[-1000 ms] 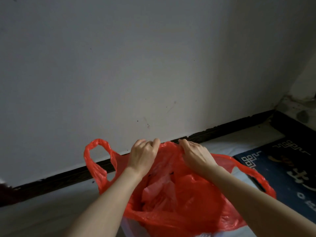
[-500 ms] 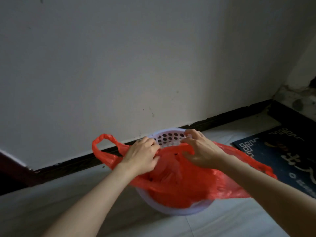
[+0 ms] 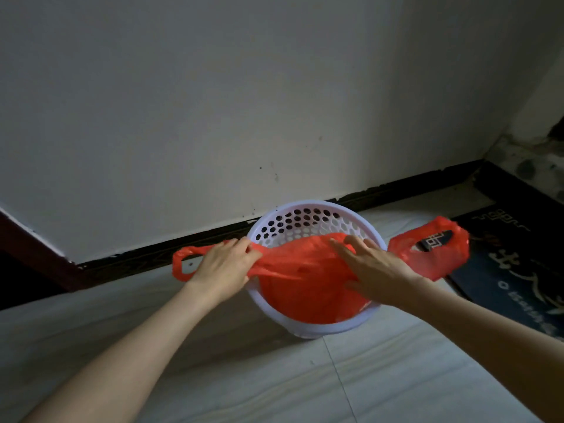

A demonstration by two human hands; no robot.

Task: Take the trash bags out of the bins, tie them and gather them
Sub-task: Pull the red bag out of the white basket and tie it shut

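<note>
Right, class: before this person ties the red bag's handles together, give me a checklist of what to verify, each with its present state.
1. Left hand grips the bag by its left handle: ok.
2. Right hand has a grip: not ok; its fingers lie spread on the red bag, thumb hidden.
3. Left handle loop free: ok.
4. Right handle loop free: ok, it hangs past the rim over the dark mat.
5. Bag out of the white bin: not ok, its body sits inside.
6. Bag mouth closed over the contents: cannot tell.
</note>
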